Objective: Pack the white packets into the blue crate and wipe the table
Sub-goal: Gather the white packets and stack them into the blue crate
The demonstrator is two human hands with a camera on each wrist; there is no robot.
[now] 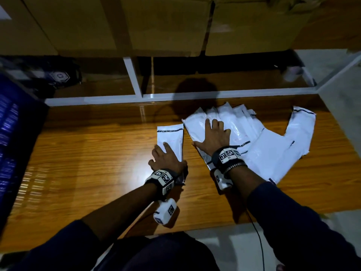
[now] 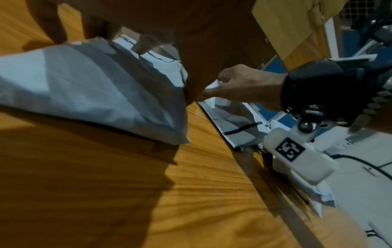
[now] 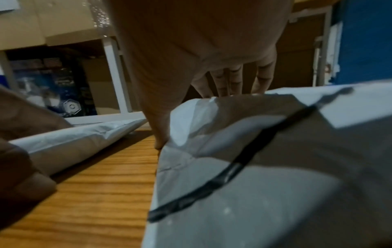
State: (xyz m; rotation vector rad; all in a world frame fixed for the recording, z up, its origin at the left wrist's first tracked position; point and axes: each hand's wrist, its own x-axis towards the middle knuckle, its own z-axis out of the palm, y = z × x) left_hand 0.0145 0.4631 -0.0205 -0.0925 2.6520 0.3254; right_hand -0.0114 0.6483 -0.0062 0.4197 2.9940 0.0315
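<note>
Dim room, glossy wooden worktop (image 1: 88, 163); my left fingers (image 1: 168, 148) clasp one white packet (image 1: 171, 133); my right fingers (image 1: 214, 125) press flat on the fanned packets (image 1: 263, 149); the blue crate (image 1: 11, 122) sits well apart, so slick plastic may slip mid-carry.

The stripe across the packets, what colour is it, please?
Black; the stripe shows best in the right wrist view.

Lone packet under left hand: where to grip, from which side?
Probably the left long edge, from the left: the lone packet is thin and lies on the table, bare on that side, while the fanned pile crowds its right.
</note>
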